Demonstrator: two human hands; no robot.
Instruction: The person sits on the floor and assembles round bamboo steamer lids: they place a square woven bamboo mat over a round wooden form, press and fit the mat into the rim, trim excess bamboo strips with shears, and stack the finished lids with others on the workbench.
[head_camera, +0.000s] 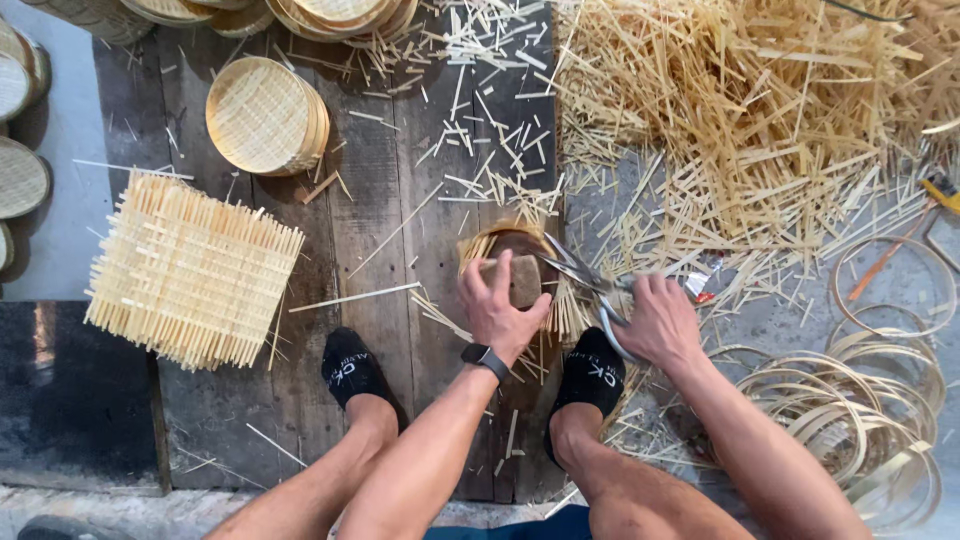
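Pressing a block (524, 281) onto a light, springy woven mat (512, 262) between the feet, the left hand (497, 310) grips firmly while the right hand (657, 322) closes around shears (585, 277) trimming its brittle edge.

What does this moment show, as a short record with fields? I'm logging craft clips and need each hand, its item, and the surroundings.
left hand: presses a brown block onto a round woven bamboo piece
right hand: grips metal shears, blades at the woven piece's edge
surface: dark wooden boards
left of hands: stack of square woven mats
farther back: stack of round woven trays
upper right: heap of bamboo strip offcuts
right: pile of bamboo hoops
feet: black socks, either side of the work
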